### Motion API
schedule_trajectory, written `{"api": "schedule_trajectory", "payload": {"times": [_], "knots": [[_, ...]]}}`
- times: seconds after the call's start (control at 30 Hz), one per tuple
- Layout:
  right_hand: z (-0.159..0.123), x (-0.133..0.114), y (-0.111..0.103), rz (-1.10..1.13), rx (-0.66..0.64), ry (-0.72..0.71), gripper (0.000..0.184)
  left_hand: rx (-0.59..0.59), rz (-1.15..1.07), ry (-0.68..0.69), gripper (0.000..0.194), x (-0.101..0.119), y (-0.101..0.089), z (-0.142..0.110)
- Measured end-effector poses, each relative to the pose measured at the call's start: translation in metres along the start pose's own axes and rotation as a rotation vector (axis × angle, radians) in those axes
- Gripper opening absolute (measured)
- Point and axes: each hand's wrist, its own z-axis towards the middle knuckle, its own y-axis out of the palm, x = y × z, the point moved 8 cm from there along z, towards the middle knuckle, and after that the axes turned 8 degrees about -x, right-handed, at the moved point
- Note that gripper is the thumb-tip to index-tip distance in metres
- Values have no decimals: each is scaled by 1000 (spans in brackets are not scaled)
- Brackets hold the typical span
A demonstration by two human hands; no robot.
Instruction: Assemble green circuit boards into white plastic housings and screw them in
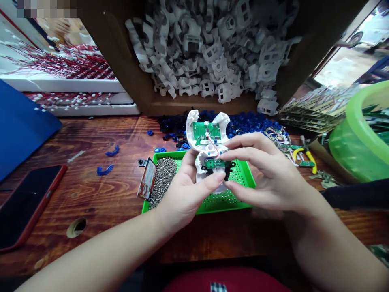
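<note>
Wooden table [100, 227]: green tray [146, 207] beneath both hands.

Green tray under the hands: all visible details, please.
The green tray is rectangular, plastic-looking, low-walled, with a perforated floor. It sits on the wooden table. Small metal screws are heaped at its left end, where a printed card stands tilted. The left hand and right hand, with the white housing, hide its middle and part of its rim.
</note>
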Motion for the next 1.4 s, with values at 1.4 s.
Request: {"api": "schedule_trajectory", "payload": {"times": [1.4], "knots": [[-8,41,47,862,61,626,7,95,425,98,36,11,-2,0]]}}
